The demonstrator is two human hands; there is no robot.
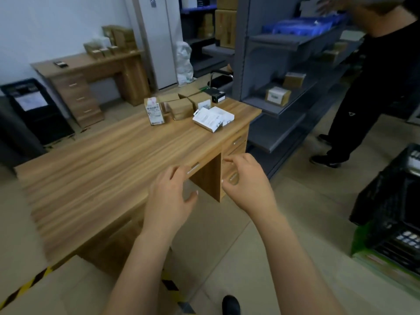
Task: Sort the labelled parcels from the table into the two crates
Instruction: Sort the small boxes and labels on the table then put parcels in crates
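Observation:
Several labelled parcels cluster at the far end of the wooden table (102, 160): an upright white-labelled box (155, 111), brown cartons (180, 106) and flat white boxes (212, 118). One black crate (391, 201) stands on the floor at the right, another black crate (34, 108) at the far left. My left hand (169, 196) and my right hand (246, 180) hover side by side over the table's near edge, fingers loosely curled, holding nothing.
A person in black (372, 87) stands at the right by the grey shelving (284, 71), which holds small boxes. A second wooden desk (91, 76) with cartons stands at the back left. A large cardboard box (56, 289) with yellow-black tape lies at the bottom left.

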